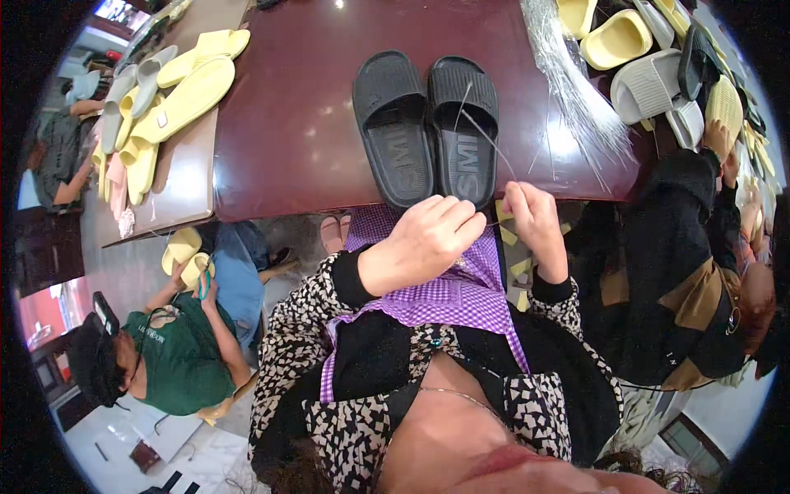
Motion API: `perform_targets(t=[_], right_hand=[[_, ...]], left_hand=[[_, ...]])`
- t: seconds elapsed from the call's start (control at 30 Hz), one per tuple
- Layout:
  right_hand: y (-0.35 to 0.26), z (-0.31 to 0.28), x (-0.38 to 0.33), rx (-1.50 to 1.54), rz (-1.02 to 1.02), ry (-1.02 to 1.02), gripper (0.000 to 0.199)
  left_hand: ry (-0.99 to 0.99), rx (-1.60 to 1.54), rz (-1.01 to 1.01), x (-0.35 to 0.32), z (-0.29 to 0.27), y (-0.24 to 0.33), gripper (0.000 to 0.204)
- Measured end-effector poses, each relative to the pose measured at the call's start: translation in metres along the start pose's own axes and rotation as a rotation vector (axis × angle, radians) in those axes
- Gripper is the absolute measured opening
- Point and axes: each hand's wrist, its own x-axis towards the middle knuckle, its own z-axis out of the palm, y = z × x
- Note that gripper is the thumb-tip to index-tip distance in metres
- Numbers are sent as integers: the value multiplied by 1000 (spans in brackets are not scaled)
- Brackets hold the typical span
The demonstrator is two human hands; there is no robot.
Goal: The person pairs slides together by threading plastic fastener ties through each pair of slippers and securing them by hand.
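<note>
A pair of black slide sandals, the left one (pixel 397 156) and the right one (pixel 469 169), lies side by side on the table, heels at its near edge. Just at the heels, my left hand (pixel 432 239) is closed with its back up; what its fingers hold is hidden. My right hand (pixel 535 218), to the right of the heels, pinches a thin clear plastic strand (pixel 492 142). The strand runs up from the fingers across the right sandal.
The dark red glossy table (pixel 288 107) carries a bundle of clear strands (pixel 576 99) at right. Beyond it lie yellow, grey and black slippers (pixel 650 86). More yellow slippers (pixel 173 107) cover a table at left. A person in green (pixel 185 354) sits left; another in black (pixel 671 272) works right.
</note>
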Motion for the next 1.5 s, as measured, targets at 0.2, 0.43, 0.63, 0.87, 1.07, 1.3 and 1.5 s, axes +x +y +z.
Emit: perform_targets(t=[0.2,0.43,0.63,0.87,1.07,1.3,1.5], right_hand=[[4,5,-6,-205,82,-11,34],[3,11,12,-507,-24,92,36],[-21,25,45,-698,-107,138,37],[-31,27,53,-656,-147,161,38],[-25,4,88,-527,-120,296,40],[21,13,177,-555,-223,252,29],[19,18,188,-468,-281,221,22]], left_hand=[[-30,-131,-67,-20,19,-11,17],[30,-113,-101,-21,27,-25,11],[156,-76,-212,-15,26,-47,8],[260,47,-291,-6,33,-70,6],[261,105,-286,0,33,-80,6],[217,197,-190,-9,33,-89,6],[219,222,-148,-16,32,-106,9]])
